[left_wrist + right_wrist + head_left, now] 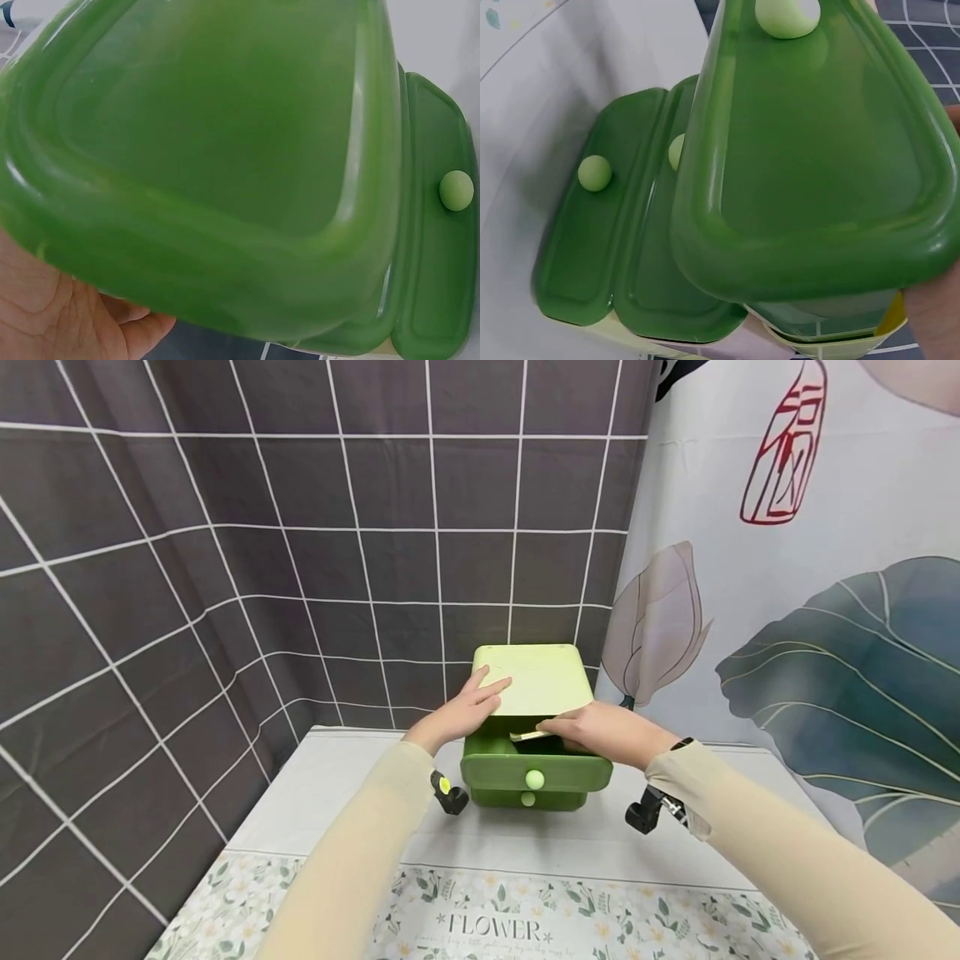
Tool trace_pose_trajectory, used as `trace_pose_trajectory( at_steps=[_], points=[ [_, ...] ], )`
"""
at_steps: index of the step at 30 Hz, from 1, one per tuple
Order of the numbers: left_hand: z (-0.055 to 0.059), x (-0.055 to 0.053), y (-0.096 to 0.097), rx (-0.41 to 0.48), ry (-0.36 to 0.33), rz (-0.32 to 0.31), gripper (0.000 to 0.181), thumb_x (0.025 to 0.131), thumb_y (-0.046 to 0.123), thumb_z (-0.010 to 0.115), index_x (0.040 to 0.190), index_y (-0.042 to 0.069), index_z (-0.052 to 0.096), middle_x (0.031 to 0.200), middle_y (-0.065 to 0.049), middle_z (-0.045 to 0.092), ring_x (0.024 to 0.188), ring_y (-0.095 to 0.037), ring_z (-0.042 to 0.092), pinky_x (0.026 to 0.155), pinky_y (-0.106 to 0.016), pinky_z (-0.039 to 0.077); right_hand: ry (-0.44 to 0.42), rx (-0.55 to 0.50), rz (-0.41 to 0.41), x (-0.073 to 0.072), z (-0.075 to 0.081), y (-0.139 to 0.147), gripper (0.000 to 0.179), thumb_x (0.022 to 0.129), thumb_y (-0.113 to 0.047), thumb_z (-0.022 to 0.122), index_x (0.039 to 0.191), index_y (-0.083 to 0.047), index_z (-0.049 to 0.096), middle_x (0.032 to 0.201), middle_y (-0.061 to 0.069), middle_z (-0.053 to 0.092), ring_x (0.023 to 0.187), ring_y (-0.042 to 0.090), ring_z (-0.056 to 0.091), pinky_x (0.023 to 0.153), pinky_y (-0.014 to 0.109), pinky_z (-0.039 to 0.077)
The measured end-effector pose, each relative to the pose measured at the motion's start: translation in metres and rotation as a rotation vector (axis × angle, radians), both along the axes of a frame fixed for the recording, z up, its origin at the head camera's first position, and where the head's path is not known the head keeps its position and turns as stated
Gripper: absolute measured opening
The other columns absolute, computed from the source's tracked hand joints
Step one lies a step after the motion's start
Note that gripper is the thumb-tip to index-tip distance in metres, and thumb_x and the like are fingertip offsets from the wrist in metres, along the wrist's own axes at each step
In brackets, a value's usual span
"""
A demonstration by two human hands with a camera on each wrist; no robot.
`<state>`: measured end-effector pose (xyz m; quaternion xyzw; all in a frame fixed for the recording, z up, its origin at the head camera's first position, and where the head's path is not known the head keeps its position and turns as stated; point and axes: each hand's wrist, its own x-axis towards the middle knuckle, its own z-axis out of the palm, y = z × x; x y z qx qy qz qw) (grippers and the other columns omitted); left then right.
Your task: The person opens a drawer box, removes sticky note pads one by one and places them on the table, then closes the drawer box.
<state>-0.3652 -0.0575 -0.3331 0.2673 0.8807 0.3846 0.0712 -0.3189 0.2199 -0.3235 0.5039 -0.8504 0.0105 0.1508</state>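
Observation:
A small drawer cabinet [534,677] has a pale yellow-green top and green drawers. My left hand [472,703] rests on the left part of that top, fingers spread; the left wrist view shows this hand [67,315] past the drawer's side. The top drawer [536,772] is pulled out, its round light-green knob [535,779] facing me. My right hand [603,731] reaches over the drawer's right side and holds a thin pale strip [525,737] above a dark area inside. Its far end is hidden under the fingers. In the right wrist view, this hand [934,319] shows at the edge.
Lower drawers [585,240] with knobs sit pushed in beneath. The cabinet stands on a white tabletop [360,777], with a flower-printed cloth [487,893] along the front. Behind hang a dark grid-patterned curtain [382,560] and a white printed curtain [697,493] at right.

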Motion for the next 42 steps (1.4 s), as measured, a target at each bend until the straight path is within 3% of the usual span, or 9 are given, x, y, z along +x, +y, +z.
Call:
trace_pose_trajectory(
  at_steps=[5, 10, 16, 21, 25, 31, 37, 42],
  points=[
    [0.001, 0.001, -0.001, 0.0, 0.007, 0.002, 0.049, 0.11, 0.031, 0.035, 0.158, 0.024, 0.037, 0.171, -0.005, -0.006, 0.156, -0.03, 0.002, 0.123, -0.055, 0.014, -0.026, -0.081, 0.011, 0.003, 0.001, 0.003, 0.041, 0.091, 0.006, 0.065, 0.125, -0.018, 0.067, 0.069, -0.016, 0.042, 0.06, -0.002, 0.038, 0.056, 0.019, 0.04],
    [0.0, 0.0, -0.001, 0.003, 0.01, 0.004, 0.049, 0.11, 0.031, 0.036, 0.158, 0.023, 0.037, 0.17, -0.006, -0.006, 0.155, -0.031, 0.002, 0.123, -0.055, 0.014, 0.032, -0.145, 0.007, 0.004, 0.002, 0.005, 0.041, 0.088, 0.006, 0.068, 0.123, -0.015, 0.07, 0.079, -0.013, 0.062, 0.059, 0.001, 0.043, 0.053, 0.018, 0.043],
    [-0.002, -0.002, -0.003, 0.007, 0.01, 0.01, 0.049, 0.11, 0.032, 0.035, 0.158, 0.023, 0.038, 0.17, -0.005, -0.007, 0.155, -0.031, 0.003, 0.123, -0.055, 0.014, 0.043, -0.171, 0.021, 0.006, 0.006, 0.005, 0.043, 0.084, 0.011, 0.067, 0.119, -0.012, 0.072, 0.073, -0.015, 0.052, 0.058, -0.001, 0.036, 0.051, 0.016, 0.036],
    [-0.003, -0.003, -0.003, 0.002, 0.015, 0.01, 0.049, 0.109, 0.032, 0.035, 0.158, 0.023, 0.038, 0.171, -0.005, -0.006, 0.155, -0.032, 0.003, 0.123, -0.055, 0.014, 0.058, -0.232, 0.039, 0.006, 0.009, 0.008, 0.045, 0.08, 0.015, 0.063, 0.116, -0.008, 0.073, 0.076, -0.011, 0.059, 0.059, -0.001, 0.038, 0.051, 0.017, 0.037],
    [-0.003, -0.003, -0.002, 0.003, 0.018, 0.006, 0.049, 0.109, 0.032, 0.034, 0.158, 0.023, 0.038, 0.171, -0.006, -0.006, 0.155, -0.032, 0.003, 0.124, -0.054, 0.014, 0.078, -0.334, 0.029, 0.004, 0.004, 0.017, 0.044, 0.077, 0.016, 0.064, 0.114, -0.006, 0.074, 0.077, -0.009, 0.062, 0.06, -0.001, 0.041, 0.053, 0.017, 0.04],
    [-0.001, -0.001, 0.0, 0.007, 0.012, 0.003, 0.049, 0.11, 0.029, 0.034, 0.158, 0.022, 0.038, 0.17, -0.007, -0.007, 0.155, -0.032, 0.002, 0.123, -0.055, 0.013, 0.082, -0.48, -0.016, 0.006, -0.006, 0.032, 0.044, 0.079, 0.015, 0.061, 0.112, -0.009, 0.076, 0.073, -0.013, 0.054, 0.06, -0.001, 0.041, 0.054, 0.013, 0.036],
    [-0.002, -0.002, 0.0, 0.005, 0.014, 0.007, 0.049, 0.11, 0.03, 0.034, 0.158, 0.023, 0.038, 0.17, -0.006, -0.007, 0.155, -0.033, 0.002, 0.123, -0.056, 0.014, 0.046, -0.627, -0.075, 0.008, -0.016, 0.04, 0.041, 0.079, 0.017, 0.064, 0.111, -0.004, 0.077, 0.082, -0.002, 0.071, 0.059, 0.0, 0.045, 0.051, 0.011, 0.037],
    [-0.002, -0.002, 0.0, 0.004, 0.015, 0.003, 0.05, 0.11, 0.031, 0.034, 0.158, 0.023, 0.037, 0.17, -0.006, -0.007, 0.155, -0.032, 0.001, 0.123, -0.057, 0.013, 0.03, -0.674, -0.08, 0.011, -0.021, 0.045, 0.037, 0.079, 0.019, 0.064, 0.11, 0.002, 0.076, 0.088, 0.007, 0.076, 0.061, 0.0, 0.052, 0.052, 0.01, 0.043]
  ],
)
